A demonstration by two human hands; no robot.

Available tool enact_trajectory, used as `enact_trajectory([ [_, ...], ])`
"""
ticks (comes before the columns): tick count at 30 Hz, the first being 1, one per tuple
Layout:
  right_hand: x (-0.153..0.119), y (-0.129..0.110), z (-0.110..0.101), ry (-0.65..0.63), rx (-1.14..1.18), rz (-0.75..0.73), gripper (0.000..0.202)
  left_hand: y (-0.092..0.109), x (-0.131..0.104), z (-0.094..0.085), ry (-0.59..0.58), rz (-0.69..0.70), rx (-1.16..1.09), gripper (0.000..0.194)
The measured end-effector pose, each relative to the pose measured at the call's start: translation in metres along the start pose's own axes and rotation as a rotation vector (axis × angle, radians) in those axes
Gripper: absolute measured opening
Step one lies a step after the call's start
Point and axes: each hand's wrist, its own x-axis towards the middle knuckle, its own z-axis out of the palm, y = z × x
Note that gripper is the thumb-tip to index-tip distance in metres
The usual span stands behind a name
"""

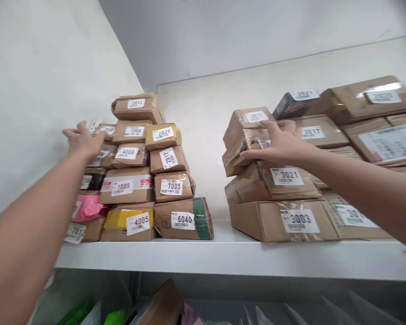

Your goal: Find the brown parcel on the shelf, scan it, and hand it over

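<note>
My left hand (84, 142) reaches up to the top left of the left stack, fingers apart, beside a small package (105, 129) with a white label. Whether it touches that package I cannot tell. On the right stack, my right hand (282, 141) spans the end of a small cardboard box (252, 137), thumb low and fingers high, hiding part of its label. Above that box lies another cardboard box marked 2011 (248, 117). Below are larger boxes marked 3021 (270, 180) and 3003 (267, 221).
Both stacks stand on a white shelf (223, 256) against a wall. The left stack holds several labelled boxes, including 6040 (196, 207) and a pink bag (91, 207). A dark box (289, 108) tops the right side. Bags and parcels (162, 302) fill the lower shelf.
</note>
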Motion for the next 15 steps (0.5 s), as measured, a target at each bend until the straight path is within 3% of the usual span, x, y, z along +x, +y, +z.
enact_trajectory([
  [2, -0.004, 0.001, -0.004, -0.032, 0.017, 0.022, 0.113, 0.014, -0.007, -0.004, 0.138, 0.054, -0.080, 0.079],
  [4, -0.010, 0.008, -0.008, -0.014, 0.063, 0.008, 0.103, 0.030, -0.024, -0.006, 0.278, 0.217, -0.153, 0.081],
  [7, -0.022, 0.034, -0.017, 0.209, 0.115, -0.116, 0.072, 0.056, -0.080, -0.009, 0.305, 0.535, -0.275, 0.082],
  [9, -0.032, 0.064, -0.026, 0.431, 0.109, -0.185, 0.059, 0.073, -0.139, -0.015, 0.176, 0.738, -0.356, 0.077],
  [11, -0.043, 0.103, -0.038, 0.601, 0.099, -0.138, 0.053, 0.086, -0.204, -0.024, -0.079, 0.860, -0.448, 0.065],
  [13, -0.054, 0.148, -0.055, 0.662, 0.075, 0.031, 0.051, 0.097, -0.265, -0.029, -0.359, 0.885, -0.507, 0.063],
  [15, -0.063, 0.193, -0.074, 0.623, 0.045, 0.251, 0.053, 0.107, -0.313, -0.026, -0.567, 0.788, -0.538, 0.069],
])
